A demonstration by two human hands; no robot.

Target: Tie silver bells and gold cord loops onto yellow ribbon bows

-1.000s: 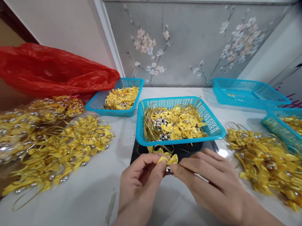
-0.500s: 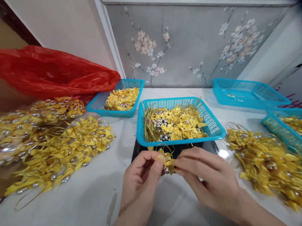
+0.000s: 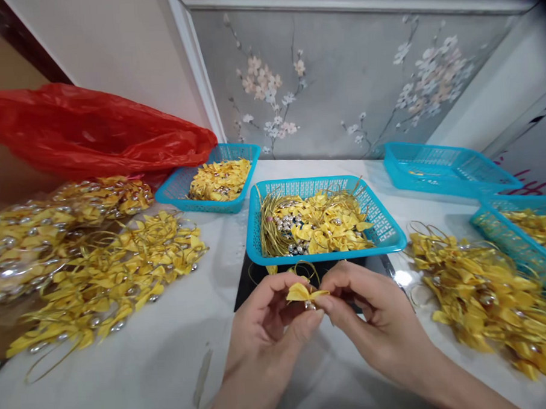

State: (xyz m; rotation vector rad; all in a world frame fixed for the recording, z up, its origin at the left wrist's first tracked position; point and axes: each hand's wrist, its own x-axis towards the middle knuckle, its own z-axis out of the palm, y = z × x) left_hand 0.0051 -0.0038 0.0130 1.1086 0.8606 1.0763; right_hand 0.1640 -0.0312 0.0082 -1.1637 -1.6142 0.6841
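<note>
Between my two hands is a yellow ribbon flower (image 3: 298, 292) with a silver bead (image 3: 309, 305) under its petals and a loop of gold cord (image 3: 306, 268) behind it. My left hand (image 3: 269, 331) closes on it from the left, its thumb tip by the bead. From the other side my right hand (image 3: 373, 321) pinches the right petal between thumb and forefinger. Just beyond my hands stands a blue basket (image 3: 329, 257) of yellow flowers, silver beads and gold cords, over a black flat panel (image 3: 247, 284) that my hands partly cover.
Heaps of finished-looking flowers lie left (image 3: 135, 271) and right (image 3: 480, 298). Other blue baskets stand at back left (image 3: 173, 188), back right (image 3: 452, 166) and far right (image 3: 495, 225). A red plastic bag (image 3: 93, 134) hangs over the left side, against a flowered grey wall panel (image 3: 331, 75).
My right hand has shifted left, its thumb now on the petal. The left thumb has moved right and down to the bead. The flower has turned, its petals spread sideways.
</note>
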